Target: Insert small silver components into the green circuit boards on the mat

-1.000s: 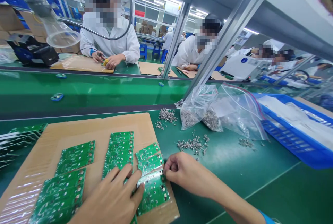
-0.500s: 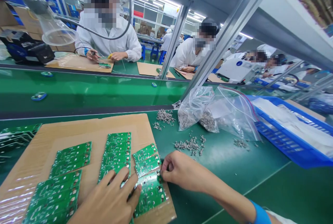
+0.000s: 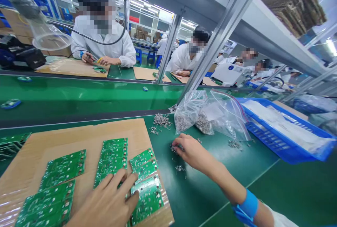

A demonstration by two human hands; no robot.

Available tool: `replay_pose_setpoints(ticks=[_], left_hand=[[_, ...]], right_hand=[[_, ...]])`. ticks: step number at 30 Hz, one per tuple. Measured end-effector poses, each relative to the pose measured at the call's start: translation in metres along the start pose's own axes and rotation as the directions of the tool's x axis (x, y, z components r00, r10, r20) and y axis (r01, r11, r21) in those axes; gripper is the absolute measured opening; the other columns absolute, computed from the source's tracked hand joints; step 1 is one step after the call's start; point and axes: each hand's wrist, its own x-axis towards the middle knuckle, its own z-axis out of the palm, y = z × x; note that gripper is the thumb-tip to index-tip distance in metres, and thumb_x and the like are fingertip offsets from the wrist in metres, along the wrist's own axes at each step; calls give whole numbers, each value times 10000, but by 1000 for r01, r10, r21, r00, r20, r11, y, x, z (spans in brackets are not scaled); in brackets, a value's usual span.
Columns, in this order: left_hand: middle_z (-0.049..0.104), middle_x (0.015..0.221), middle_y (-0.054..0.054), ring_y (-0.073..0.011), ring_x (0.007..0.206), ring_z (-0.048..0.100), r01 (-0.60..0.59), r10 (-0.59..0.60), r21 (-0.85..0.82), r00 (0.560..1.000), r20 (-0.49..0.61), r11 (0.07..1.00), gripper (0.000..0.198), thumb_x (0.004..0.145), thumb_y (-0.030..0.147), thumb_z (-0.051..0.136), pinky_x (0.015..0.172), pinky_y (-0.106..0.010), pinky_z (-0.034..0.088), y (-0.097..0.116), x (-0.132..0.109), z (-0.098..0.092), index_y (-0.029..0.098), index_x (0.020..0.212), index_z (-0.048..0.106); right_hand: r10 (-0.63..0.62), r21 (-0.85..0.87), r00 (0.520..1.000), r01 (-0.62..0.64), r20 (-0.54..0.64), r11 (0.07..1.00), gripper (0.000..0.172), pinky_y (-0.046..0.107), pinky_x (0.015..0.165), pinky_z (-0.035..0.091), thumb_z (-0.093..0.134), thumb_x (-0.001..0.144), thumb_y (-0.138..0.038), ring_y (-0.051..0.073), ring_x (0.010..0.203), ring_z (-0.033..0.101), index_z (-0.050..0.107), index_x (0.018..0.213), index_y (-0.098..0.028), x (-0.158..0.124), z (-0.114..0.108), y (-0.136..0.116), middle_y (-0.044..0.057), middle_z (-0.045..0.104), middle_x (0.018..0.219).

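My left hand (image 3: 110, 195) lies over green circuit boards, fingers apart, fingertips on the middle and right columns. Beside it, the right-hand board (image 3: 147, 199) shows small parts along its right edge. Off the cardboard sheet (image 3: 86, 134), my right hand (image 3: 191, 151) has its thumb and fingers pinched in a pile of small silvery metal parts (image 3: 173, 148), which it partly covers. Exactly what sits between those fingertips is hidden. A few loose metal pieces (image 3: 180, 168) lie just below this hand. More boards (image 3: 63, 165) lie in the left column.
Behind my right hand are another metal-part pile (image 3: 162, 120) and clear bags of parts (image 3: 204, 121). A blue basket (image 3: 284, 142) stands right. A green conveyor (image 3: 79, 95) crosses ahead, carrying small boards. Metal posts (image 3: 207, 51) rise beyond the bench. Co-workers in white sit opposite.
My right hand has left the right-hand board's edge and moved right and up to the metal parts. The left hand stays on the boards. The view has shifted slightly right.
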Motion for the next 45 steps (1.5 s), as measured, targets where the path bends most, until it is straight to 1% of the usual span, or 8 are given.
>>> replay_pose_setpoints(ticks=[9, 17, 21, 26, 30, 34, 38, 45], left_hand=[[697, 1262, -65, -334, 1116, 629, 16, -13, 42, 997, -74, 999, 522, 722, -40, 467, 830, -457, 519, 2, 4, 0, 262, 1042, 745], [699, 1226, -49, -299, 1106, 599, -7, 17, 71, 988, -151, 997, 378, 764, 28, 528, 875, -419, 449, 0, -3, -6, 250, 984, 740], [717, 1151, -45, -290, 1042, 612, 48, -41, 31, 979, -197, 998, 331, 761, 48, 538, 839, -409, 445, -3, 2, -12, 243, 949, 728], [728, 1065, -27, -276, 950, 644, 45, -81, -135, 957, -277, 990, 265, 973, 214, 446, 820, -430, 469, -5, 12, -22, 250, 1124, 660], [711, 933, 39, -189, 848, 661, 7, -120, -372, 953, -280, 928, 161, 1012, 311, 482, 737, -323, 468, -1, 16, -33, 285, 1065, 631], [660, 791, 61, -145, 725, 626, -29, -102, -465, 962, -253, 885, 211, 996, 220, 458, 645, -271, 434, 5, 16, -38, 259, 845, 599], [628, 764, 51, -140, 680, 594, -17, -138, -470, 946, -294, 882, 128, 927, 186, 505, 576, -253, 410, 10, 16, -35, 243, 823, 553], [627, 729, 49, -146, 663, 586, -83, -45, -289, 912, -408, 954, 212, 926, 132, 428, 649, -287, 430, 12, 16, -38, 235, 789, 553]], right_hand=[[-6, 28, 999, 8, -47, 1000, 164, 304, 722, 435, 540, 925, -100, 221, 854, 635, 690, 927, -165, 6, -11, 3, 89, 686, 938], [-19, 132, 985, 41, -169, 990, 135, 311, 777, 451, 599, 919, -138, 222, 900, 646, 699, 1010, -151, 65, 7, -14, 111, 701, 1016], [-17, 195, 989, 45, -145, 980, 113, 279, 692, 433, 571, 908, -130, 183, 780, 622, 679, 886, -151, 53, 3, -22, 68, 692, 871], [-107, 672, 982, -26, 156, 740, 128, 232, 565, 376, 541, 880, -173, 123, 641, 510, 668, 874, -181, -9, -14, -50, -12, 630, 737], [-204, 750, 958, -17, 202, 662, 60, 233, 594, 382, 587, 836, -171, 113, 650, 465, 640, 840, -198, -42, -15, -72, -36, 586, 728], [-229, 759, 951, -9, 208, 651, 75, 244, 594, 375, 615, 803, -156, 114, 643, 470, 647, 852, -202, -47, -11, -78, -36, 586, 727], [-214, 830, 950, -74, 228, 553, 71, 244, 567, 340, 633, 814, -188, 107, 608, 423, 656, 882, -191, -46, -8, -78, -44, 546, 686], [-243, 926, 896, -342, 373, 163, 228, 221, 609, 346, 786, 753, -338, 94, 640, 475, 669, 840, -162, -50, -1, -82, -24, 607, 713]])
